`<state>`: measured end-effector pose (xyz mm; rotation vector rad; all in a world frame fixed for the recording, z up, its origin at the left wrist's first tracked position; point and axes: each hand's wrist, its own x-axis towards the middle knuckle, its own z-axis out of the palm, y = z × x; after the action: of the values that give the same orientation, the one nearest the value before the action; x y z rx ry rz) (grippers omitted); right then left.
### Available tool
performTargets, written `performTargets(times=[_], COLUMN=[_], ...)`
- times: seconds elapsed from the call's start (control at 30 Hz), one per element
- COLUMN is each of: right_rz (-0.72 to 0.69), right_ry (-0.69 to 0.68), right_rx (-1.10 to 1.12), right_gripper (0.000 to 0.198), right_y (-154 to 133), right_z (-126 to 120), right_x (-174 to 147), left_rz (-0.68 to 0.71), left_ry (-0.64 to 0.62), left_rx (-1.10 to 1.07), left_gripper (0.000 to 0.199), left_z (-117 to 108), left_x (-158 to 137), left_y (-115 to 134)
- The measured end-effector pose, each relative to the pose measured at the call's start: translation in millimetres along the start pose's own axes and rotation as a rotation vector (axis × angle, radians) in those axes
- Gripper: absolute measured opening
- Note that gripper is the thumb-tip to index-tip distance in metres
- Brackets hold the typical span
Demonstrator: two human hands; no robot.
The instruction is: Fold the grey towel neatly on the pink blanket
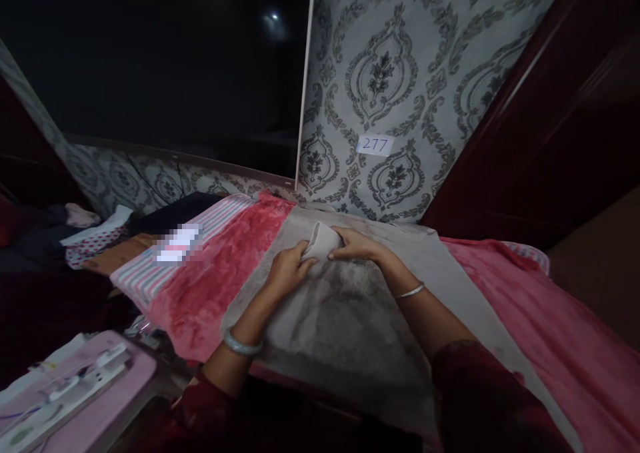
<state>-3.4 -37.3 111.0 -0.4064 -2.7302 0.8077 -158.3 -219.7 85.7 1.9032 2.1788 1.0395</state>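
Observation:
A large grey cloth [345, 300], darker and fuzzy-looking in places, lies spread before me. Its far middle part is raised into a pale folded end [323, 240], which could be a cuff or hem. My left hand [290, 268] pinches this end from the left, thumb toward me. From the right, my right hand [354, 245] grips the same end, its thumb on the near face and its fingers behind. Both hands are closed on the fabric. The rest of the cloth hangs toward me and spreads to the right under my right forearm.
Red plush fabric [215, 273] and a striped cloth [140, 273] lie left; pink fabric [545, 306] extends right. A large television [165, 66] stands behind at left. A paper label [375, 145] marks the patterned wall. A power strip [65, 393] rests on a pink surface [120, 386].

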Motion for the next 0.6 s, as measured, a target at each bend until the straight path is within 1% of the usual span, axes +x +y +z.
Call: performTargets(times=[0.13, 0.2, 0.23, 0.27, 0.33, 0.4, 0.43, 0.47, 0.53, 0.6], right_rz=[0.029, 0.049, 0.058, 0.062, 0.06, 0.055, 0.054, 0.056, 0.063, 0.072], right_ry=[0.127, 0.174, 0.194, 0.215, 0.26, 0.317, 0.349, 0.381, 0.435, 0.472], right_rx=[0.045, 0.076, 0.088, 0.096, 0.102, 0.099, 0.092, 0.083, 0.06, 0.041], right_gripper=[0.055, 0.045, 0.042, 0.039, 0.034, 0.03, 0.029, 0.029, 0.031, 0.034], right_y=[-5.0, -10.3, -13.6, -17.2, -24.7, -32.2, -35.7, -38.9, -44.0, -47.4], right_z=[13.4, 16.7, 16.4, 14.9, 8.7, 0.4, -3.7, -7.5, -14.0, -19.7], right_x=[-6.8, -10.8, -13.1, -15.6, -21.3, -27.4, -30.5, -33.7, -40.0, -46.7], left_rz=[-0.027, -0.027, -0.015, -0.002, -0.02, -0.131, -0.207, -0.281, -0.408, -0.503], left_ry=[0.004, 0.0, -0.009, -0.037, -0.173, -0.339, -0.394, -0.42, -0.374, -0.259], left_rx=[-0.014, -0.091, -0.163, -0.255, -0.465, -0.655, -0.728, -0.8, -0.977, -1.187], left_gripper=[0.026, 0.03, 0.032, 0.036, 0.041, 0.045, 0.047, 0.05, 0.059, 0.069], left_z=[1.4, -1.8, -4.9, -8.8, -17.3, -22.8, -22.9, -20.7, -9.4, 8.4], left_x=[2.3, 1.4, -1.0, -5.1, -18.4, -37.8, -48.8, -60.3, -83.2, -103.9], left_y=[0.9, -4.9, -9.9, -16.1, -31.1, -46.7, -53.8, -60.2, -70.6, -78.0])
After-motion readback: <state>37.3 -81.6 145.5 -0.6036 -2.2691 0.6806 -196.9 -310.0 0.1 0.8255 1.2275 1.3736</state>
